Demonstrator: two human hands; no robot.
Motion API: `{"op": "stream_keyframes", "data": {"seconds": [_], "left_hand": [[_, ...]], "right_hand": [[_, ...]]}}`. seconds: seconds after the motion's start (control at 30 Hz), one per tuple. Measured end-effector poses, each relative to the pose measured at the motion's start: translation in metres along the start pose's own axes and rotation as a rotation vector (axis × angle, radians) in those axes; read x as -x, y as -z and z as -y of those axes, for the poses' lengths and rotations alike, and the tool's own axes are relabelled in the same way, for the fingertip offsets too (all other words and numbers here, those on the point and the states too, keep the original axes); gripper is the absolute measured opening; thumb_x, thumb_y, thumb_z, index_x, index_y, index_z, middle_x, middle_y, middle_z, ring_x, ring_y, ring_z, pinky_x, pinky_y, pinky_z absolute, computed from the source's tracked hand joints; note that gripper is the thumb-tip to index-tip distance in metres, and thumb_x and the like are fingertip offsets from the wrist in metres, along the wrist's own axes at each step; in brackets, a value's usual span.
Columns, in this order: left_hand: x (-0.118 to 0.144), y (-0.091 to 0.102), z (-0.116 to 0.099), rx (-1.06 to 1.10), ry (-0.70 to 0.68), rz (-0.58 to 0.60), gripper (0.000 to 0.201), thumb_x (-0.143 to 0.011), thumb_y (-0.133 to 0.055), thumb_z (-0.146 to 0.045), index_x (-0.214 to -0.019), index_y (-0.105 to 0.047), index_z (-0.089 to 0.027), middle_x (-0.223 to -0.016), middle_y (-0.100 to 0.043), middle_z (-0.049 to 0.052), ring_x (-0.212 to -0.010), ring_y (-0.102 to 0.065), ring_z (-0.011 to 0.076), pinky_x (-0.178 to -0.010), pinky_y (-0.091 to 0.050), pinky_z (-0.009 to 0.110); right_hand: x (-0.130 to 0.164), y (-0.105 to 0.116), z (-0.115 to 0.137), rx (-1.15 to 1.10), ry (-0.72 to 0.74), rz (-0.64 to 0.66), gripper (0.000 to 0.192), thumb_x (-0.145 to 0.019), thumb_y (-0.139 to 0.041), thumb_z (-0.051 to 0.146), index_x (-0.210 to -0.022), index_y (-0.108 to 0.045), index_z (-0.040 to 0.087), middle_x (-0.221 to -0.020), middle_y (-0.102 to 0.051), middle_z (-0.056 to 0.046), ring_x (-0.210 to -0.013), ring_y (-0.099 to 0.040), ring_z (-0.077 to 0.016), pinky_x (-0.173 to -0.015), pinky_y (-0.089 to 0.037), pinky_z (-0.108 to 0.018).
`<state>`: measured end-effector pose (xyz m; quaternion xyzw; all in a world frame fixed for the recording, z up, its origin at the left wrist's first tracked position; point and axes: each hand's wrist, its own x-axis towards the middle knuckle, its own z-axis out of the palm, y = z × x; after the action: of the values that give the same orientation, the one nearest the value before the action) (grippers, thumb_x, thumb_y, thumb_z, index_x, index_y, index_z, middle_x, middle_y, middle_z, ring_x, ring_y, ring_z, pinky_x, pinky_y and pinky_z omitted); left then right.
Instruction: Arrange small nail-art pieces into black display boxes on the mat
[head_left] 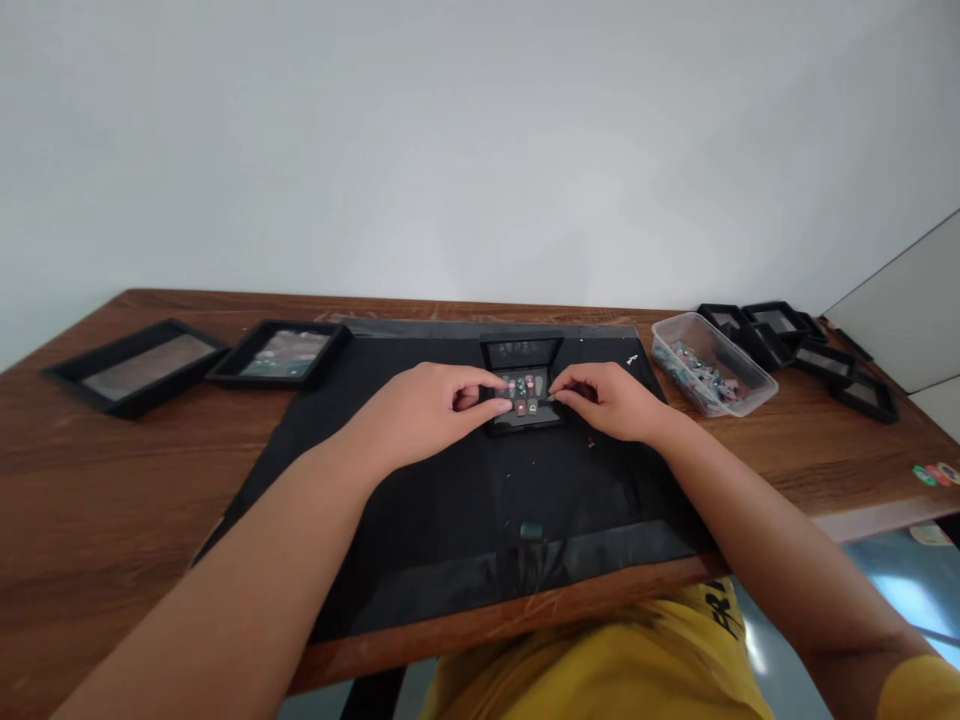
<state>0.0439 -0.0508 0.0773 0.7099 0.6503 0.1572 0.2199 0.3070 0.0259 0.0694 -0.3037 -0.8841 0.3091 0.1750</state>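
Case: blk hinged box (529,427), lid up, mid-mat (427,490); nail-like pcs (529,385) inside.
L hand (442,400): thumb/index slightly apart, box's L side; hold unclear.
R hand (611,398): pinching tiny item (553,398) nr R edge.
Pcs step: prob. arranging; next needs light fingertip ctrl.

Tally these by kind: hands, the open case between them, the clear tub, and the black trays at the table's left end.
Left hand and right hand: 2
Open case: 1
Clear tub: 1
Black trays: 2
Total: 6
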Motion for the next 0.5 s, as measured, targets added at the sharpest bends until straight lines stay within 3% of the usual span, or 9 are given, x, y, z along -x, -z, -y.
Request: {"op": "stream_keyframes", "data": {"seconds": [0.2, 0.5], "left_hand": [[0.001, -0.001, 0.002, -0.015, -0.018, -0.012, 0.047, -0.091, -0.061, -0.061, -0.116, -0.083, -0.029, -0.061, -0.061, -0.002, -0.053, -0.051, 0.0154, -0.053, -0.028, 0.031], [0.0, 0.001, 0.001, -0.049, 0.011, -0.011, 0.046, -0.09, -0.061, -0.062, -0.114, -0.084, -0.03, -0.066, -0.067, -0.001, -0.057, -0.056, 0.0172, -0.055, -0.031, 0.032]], "right_hand": [[-0.004, -0.005, 0.001, 0.022, 0.056, 0.008, 0.023, -0.104, -0.054, 0.016, -0.11, -0.077, 0.017, -0.102, -0.08, -0.009, -0.092, -0.071, -0.0192, -0.085, -0.051, -0.031], [-0.003, -0.011, 0.001, 0.127, 0.136, 0.006, 0.03, -0.105, -0.05, 0.014, -0.118, -0.077, 0.015, -0.107, -0.076, -0.012, -0.101, -0.07, -0.023, -0.096, -0.053, -0.038]]}}
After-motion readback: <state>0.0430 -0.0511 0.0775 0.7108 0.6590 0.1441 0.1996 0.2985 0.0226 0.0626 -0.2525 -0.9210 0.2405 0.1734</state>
